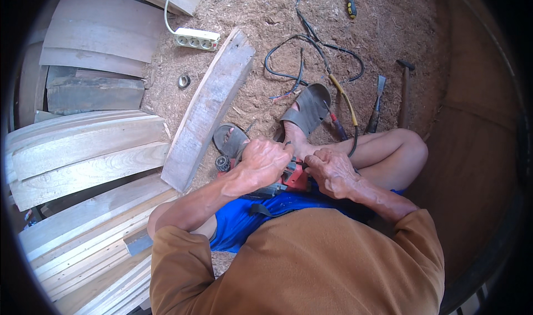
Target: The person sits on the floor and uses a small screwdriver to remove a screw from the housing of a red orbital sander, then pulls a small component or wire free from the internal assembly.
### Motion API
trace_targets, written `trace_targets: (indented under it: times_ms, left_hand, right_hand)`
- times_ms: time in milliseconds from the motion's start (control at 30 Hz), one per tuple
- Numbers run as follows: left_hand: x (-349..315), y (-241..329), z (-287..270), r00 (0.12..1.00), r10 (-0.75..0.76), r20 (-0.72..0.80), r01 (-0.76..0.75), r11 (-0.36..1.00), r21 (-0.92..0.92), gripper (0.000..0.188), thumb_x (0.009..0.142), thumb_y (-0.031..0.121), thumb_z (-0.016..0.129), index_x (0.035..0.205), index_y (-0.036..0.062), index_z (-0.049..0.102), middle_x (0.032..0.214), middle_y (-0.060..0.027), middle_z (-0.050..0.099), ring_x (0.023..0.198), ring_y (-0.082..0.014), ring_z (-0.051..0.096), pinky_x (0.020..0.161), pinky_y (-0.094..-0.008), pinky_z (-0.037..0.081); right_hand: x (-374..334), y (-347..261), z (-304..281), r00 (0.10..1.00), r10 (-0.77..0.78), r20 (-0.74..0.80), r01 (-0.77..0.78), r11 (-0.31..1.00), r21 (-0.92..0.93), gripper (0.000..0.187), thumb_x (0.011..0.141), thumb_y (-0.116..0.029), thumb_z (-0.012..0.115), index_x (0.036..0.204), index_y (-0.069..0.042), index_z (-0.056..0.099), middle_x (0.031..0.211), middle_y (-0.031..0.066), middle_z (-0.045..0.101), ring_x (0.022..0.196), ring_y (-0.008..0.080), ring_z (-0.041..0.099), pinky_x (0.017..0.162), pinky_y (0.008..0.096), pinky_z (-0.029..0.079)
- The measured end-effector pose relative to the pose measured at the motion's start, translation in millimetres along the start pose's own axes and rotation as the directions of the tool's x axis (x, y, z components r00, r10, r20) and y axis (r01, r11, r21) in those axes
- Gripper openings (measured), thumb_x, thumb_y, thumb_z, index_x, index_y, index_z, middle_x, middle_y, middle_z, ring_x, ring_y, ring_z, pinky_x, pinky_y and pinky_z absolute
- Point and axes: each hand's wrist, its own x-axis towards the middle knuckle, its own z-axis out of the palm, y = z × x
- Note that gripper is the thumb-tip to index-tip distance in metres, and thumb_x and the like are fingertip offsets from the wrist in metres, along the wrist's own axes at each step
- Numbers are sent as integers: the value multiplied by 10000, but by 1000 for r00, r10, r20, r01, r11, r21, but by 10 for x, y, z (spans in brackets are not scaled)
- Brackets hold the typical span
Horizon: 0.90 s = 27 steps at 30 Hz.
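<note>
Both left hand (265, 160) and right hand (335, 173) clasp a red tool (299, 180) above sawdusty ground (244, 15) near boards (91, 140).

Floor (388, 43): brown, rough, littered with sawdust and shavings, widest in sight between 11 and 2 o'clock. Broad, slightly bowed boards (102, 29) lay stacked at 10 o'clock, greyish-pink. Paler planks (89, 154) were piled at 9 o'clock; a lower stack of pale timber (83, 259) filled 8 o'clock, edges roughly parallel, dark gaps between piles. At 3 o'clock a large brown panel (480, 165) rose as a side wall, a seam across it, its outer edge dark. Light was soft, brightest on the pale timber, dimmer along the panel.
</note>
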Motion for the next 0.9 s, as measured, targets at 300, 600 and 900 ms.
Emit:
trace_targets:
  times_ms: [300,600,900]
  left_hand:
    - [-21,-6,78,997,-4,-71,2,999,-35,316,699,149,820,957,28,682,867,-174,752,817,-358,764,681,-487,588]
    - [136,-42,78,1000,-30,2,30,999,15,233,750,114,720,959,14,699,782,-226,738,751,-379,760,623,-504,572]
    - [114,-18,43,996,-58,71,57,998,21,263,806,156,720,1051,65,747,825,-198,766,814,-352,781,702,-479,591]
  right_hand:
    - [48,-42,5,973,212,89,-225,957,185,139,953,-94,658,1042,10,683,858,228,691,853,440,693,748,515,536]
    - [181,89,-98,952,217,216,-262,943,205,214,1000,-171,665,1075,29,675,928,248,709,893,439,704,786,494,542]
    - [220,46,-104,976,177,130,-189,978,87,438,946,-336,757,1200,6,657,1007,223,725,996,446,698,831,507,544]
